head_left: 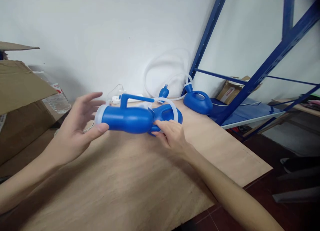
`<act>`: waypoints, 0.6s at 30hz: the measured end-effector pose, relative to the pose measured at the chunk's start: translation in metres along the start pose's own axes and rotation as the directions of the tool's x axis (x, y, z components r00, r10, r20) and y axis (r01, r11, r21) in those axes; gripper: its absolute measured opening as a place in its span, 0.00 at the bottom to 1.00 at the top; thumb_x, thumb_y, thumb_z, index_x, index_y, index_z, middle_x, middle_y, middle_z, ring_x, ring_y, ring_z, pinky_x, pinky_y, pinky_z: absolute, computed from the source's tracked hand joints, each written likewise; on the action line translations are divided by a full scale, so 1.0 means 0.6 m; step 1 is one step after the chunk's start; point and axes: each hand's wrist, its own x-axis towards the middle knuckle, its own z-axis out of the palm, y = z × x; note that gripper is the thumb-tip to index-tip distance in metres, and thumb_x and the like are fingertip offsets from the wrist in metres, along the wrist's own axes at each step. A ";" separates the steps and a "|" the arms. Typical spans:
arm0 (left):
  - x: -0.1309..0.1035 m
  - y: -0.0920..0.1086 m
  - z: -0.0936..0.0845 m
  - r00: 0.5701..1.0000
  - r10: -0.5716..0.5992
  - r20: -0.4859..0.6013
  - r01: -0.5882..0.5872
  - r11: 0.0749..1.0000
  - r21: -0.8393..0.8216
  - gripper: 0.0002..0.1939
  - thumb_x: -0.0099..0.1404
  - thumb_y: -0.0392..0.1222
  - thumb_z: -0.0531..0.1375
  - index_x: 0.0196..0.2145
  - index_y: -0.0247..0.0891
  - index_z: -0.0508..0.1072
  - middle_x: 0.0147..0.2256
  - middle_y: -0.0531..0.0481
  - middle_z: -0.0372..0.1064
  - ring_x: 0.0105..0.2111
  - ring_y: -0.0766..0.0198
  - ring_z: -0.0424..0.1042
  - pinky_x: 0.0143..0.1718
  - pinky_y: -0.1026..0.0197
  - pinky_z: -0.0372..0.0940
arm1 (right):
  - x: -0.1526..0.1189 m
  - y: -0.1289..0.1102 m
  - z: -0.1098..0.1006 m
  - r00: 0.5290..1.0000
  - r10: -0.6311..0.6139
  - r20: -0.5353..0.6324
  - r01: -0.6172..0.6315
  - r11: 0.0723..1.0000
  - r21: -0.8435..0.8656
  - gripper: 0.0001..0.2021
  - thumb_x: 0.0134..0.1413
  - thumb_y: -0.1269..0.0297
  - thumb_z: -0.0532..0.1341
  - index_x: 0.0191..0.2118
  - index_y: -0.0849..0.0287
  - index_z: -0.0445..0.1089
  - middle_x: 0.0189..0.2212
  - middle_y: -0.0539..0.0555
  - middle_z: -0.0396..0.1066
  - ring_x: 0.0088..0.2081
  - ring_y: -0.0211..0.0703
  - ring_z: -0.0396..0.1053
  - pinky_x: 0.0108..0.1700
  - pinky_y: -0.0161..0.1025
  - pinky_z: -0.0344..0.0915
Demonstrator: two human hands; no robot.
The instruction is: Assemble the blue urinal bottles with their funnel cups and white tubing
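A blue plastic cylinder (pixel 128 119) with a long handle and a translucent end collar (pixel 100 115) lies sideways above the wooden table. My left hand (pixel 81 124) holds the collar end, thumb in front and fingers behind. At the other end my right hand (pixel 172 132) has its fingers closed around a small blue part near the neck; what exactly they grip is partly hidden. Just behind is a blue jug (pixel 178 115), and a clear tube (pixel 173 108) curves down beside my right hand.
Farther back on the wooden table (pixel 140 184) are a second blue jug (pixel 198 103) with a looped hose, a blue bulb (pixel 164 92) and a power strip (pixel 116 99). Cardboard boxes (pixel 22 88) and a plastic bottle (pixel 58 99) stand left; a blue metal rack (pixel 257 71) rises right.
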 end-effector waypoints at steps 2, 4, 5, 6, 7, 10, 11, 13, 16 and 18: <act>0.004 0.010 0.000 0.990 -0.126 0.064 0.133 0.985 -0.108 0.32 0.75 0.61 0.59 0.68 0.42 0.64 0.53 0.40 0.79 0.45 0.55 0.80 0.39 0.59 0.76 | -0.003 -0.009 0.005 0.998 -0.046 0.034 0.046 0.999 -0.021 0.15 0.79 0.60 0.53 0.51 0.62 0.75 0.30 0.53 0.78 0.28 0.40 0.69 0.32 0.40 0.57; 0.005 0.021 0.001 0.985 -0.172 0.014 0.172 0.982 -0.080 0.29 0.70 0.63 0.65 0.59 0.42 0.74 0.46 0.47 0.81 0.40 0.58 0.79 0.37 0.62 0.74 | -0.004 -0.018 0.009 0.996 -0.066 0.053 0.068 0.997 -0.034 0.15 0.79 0.60 0.53 0.49 0.62 0.75 0.29 0.53 0.77 0.28 0.41 0.68 0.32 0.40 0.57; 0.005 0.026 0.001 0.985 -0.171 -0.024 0.169 0.984 -0.050 0.28 0.68 0.64 0.66 0.55 0.42 0.77 0.44 0.49 0.81 0.38 0.59 0.78 0.37 0.63 0.74 | -0.005 -0.022 0.011 0.996 -0.065 0.053 0.067 0.997 -0.034 0.15 0.79 0.60 0.53 0.49 0.63 0.75 0.29 0.53 0.77 0.28 0.40 0.68 0.32 0.39 0.57; 0.004 0.030 0.001 0.986 -0.158 -0.055 0.156 0.987 -0.035 0.26 0.67 0.64 0.67 0.53 0.42 0.78 0.43 0.51 0.81 0.38 0.60 0.78 0.36 0.63 0.74 | -0.005 -0.025 0.012 0.997 -0.062 0.053 0.063 0.998 -0.030 0.16 0.79 0.60 0.53 0.49 0.63 0.75 0.29 0.52 0.76 0.28 0.40 0.68 0.32 0.39 0.58; 0.003 0.033 0.001 0.988 -0.139 -0.070 0.137 0.990 -0.029 0.26 0.67 0.63 0.67 0.52 0.42 0.78 0.42 0.52 0.81 0.37 0.61 0.78 0.36 0.64 0.74 | -0.005 -0.028 0.012 0.997 -0.062 0.054 0.063 0.998 -0.023 0.16 0.79 0.59 0.53 0.48 0.63 0.75 0.28 0.52 0.76 0.28 0.40 0.68 0.32 0.39 0.58; 0.000 0.038 -0.004 0.996 -0.050 -0.067 0.050 0.999 0.012 0.24 0.68 0.61 0.67 0.53 0.43 0.77 0.42 0.53 0.80 0.38 0.61 0.78 0.38 0.63 0.74 | -0.004 -0.032 0.011 0.993 -0.098 0.069 0.097 0.995 0.010 0.17 0.80 0.59 0.52 0.48 0.64 0.75 0.28 0.52 0.78 0.29 0.40 0.71 0.31 0.39 0.59; -0.001 0.040 -0.006 0.998 -0.019 -0.061 0.022 0.999 0.035 0.25 0.68 0.61 0.67 0.54 0.43 0.76 0.43 0.53 0.80 0.38 0.61 0.78 0.40 0.63 0.74 | -0.004 -0.032 0.010 0.991 -0.106 0.076 0.104 0.994 0.021 0.17 0.80 0.59 0.52 0.48 0.64 0.75 0.29 0.53 0.78 0.29 0.40 0.72 0.31 0.39 0.59; -0.001 0.045 -0.010 0.998 0.037 -0.051 -0.032 0.996 0.086 0.27 0.67 0.62 0.68 0.55 0.43 0.75 0.43 0.52 0.79 0.39 0.60 0.78 0.42 0.61 0.75 | -0.004 -0.032 0.009 0.991 -0.109 0.082 0.107 0.994 0.032 0.16 0.79 0.60 0.53 0.48 0.66 0.75 0.30 0.54 0.79 0.29 0.40 0.73 0.31 0.40 0.58; 0.002 0.054 -0.016 0.991 0.126 -0.042 -0.119 0.983 0.141 0.31 0.66 0.65 0.68 0.57 0.42 0.73 0.44 0.51 0.79 0.39 0.60 0.78 0.44 0.60 0.75 | -0.004 -0.027 0.006 0.992 -0.104 0.072 0.103 0.994 0.028 0.15 0.78 0.61 0.56 0.49 0.68 0.75 0.30 0.55 0.80 0.29 0.41 0.74 0.31 0.40 0.58; 0.004 0.057 -0.020 0.985 0.173 -0.025 -0.167 0.973 0.160 0.34 0.65 0.68 0.68 0.58 0.41 0.73 0.45 0.50 0.79 0.39 0.61 0.79 0.44 0.62 0.75 | -0.003 -0.022 0.005 0.990 -0.124 0.068 0.122 0.992 0.035 0.14 0.77 0.60 0.58 0.50 0.67 0.75 0.30 0.55 0.80 0.29 0.41 0.74 0.31 0.40 0.58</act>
